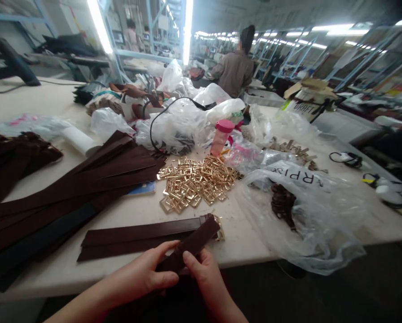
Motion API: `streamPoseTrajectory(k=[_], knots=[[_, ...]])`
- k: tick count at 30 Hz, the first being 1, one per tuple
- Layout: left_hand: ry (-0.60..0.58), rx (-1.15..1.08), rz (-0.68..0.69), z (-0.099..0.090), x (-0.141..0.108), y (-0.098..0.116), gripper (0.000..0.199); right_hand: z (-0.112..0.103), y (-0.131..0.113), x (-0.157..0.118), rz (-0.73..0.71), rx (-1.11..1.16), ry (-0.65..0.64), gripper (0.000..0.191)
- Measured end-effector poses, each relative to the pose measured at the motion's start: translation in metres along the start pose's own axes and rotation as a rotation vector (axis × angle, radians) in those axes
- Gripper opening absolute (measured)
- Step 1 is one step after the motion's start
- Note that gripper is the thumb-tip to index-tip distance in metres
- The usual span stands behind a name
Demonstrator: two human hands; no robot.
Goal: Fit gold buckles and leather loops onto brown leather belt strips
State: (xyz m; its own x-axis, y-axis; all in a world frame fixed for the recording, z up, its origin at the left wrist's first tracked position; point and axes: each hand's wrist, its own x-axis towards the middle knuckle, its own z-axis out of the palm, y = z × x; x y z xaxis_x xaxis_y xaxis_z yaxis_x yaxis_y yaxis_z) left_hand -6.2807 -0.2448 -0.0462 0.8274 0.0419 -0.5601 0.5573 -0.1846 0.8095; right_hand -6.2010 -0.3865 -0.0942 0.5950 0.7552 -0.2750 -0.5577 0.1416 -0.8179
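Both my hands grip one dark brown leather strap [201, 236] at the table's front edge. My left hand [150, 269] closes around its lower part, thumb in front. With thumb on top, my right hand [202, 269] pinches the strap a little farther up. The strap's upper end overlaps a pair of brown straps with gold buckles [130, 233] lying flat on the table. Behind them is a heap of gold buckles [197, 179]. A fan of long brown leather strips [103, 175] spreads out to the left. The strap's lower end is hidden by my hands and shadow.
To the right, a clear plastic bag [315, 215] holds small brown leather pieces [283, 202] and hangs over the front edge. A pink-lidded jar [222, 137] stands behind the buckles, before crumpled plastic bags [177, 121]. A white roll [79, 140] lies left. Farther back stands a person [236, 67].
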Motion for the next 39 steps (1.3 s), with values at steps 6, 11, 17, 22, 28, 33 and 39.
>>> streamPoseTrajectory(k=[6,11,17,22,28,33,39], knots=[[-0.087,-0.183,-0.001,-0.003,-0.008,-0.015,0.059,0.019,0.008,-0.012,-0.067,-0.128,-0.103,0.037],[0.013,-0.127,-0.059,-0.024,-0.034,-0.015,0.058,-0.028,-0.048,0.010,-0.324,-0.600,0.187,0.034],[0.081,-0.149,0.004,-0.018,-0.037,-0.009,0.062,-0.067,-0.098,0.095,-0.460,-1.130,0.447,0.020],[0.085,-0.138,0.031,-0.018,-0.041,-0.007,0.054,-0.065,-0.088,0.132,-0.358,-1.186,0.430,0.013],[0.192,-0.025,0.142,-0.019,-0.045,-0.010,0.038,-0.061,-0.106,0.119,-0.377,-1.040,0.365,0.019],[0.227,-0.174,0.185,-0.016,-0.046,0.002,0.038,-0.028,-0.093,0.059,-0.386,-0.766,0.232,0.026],[0.214,-0.334,0.222,-0.010,-0.039,0.005,0.044,0.035,-0.015,-0.003,-0.143,0.092,0.052,0.029]])
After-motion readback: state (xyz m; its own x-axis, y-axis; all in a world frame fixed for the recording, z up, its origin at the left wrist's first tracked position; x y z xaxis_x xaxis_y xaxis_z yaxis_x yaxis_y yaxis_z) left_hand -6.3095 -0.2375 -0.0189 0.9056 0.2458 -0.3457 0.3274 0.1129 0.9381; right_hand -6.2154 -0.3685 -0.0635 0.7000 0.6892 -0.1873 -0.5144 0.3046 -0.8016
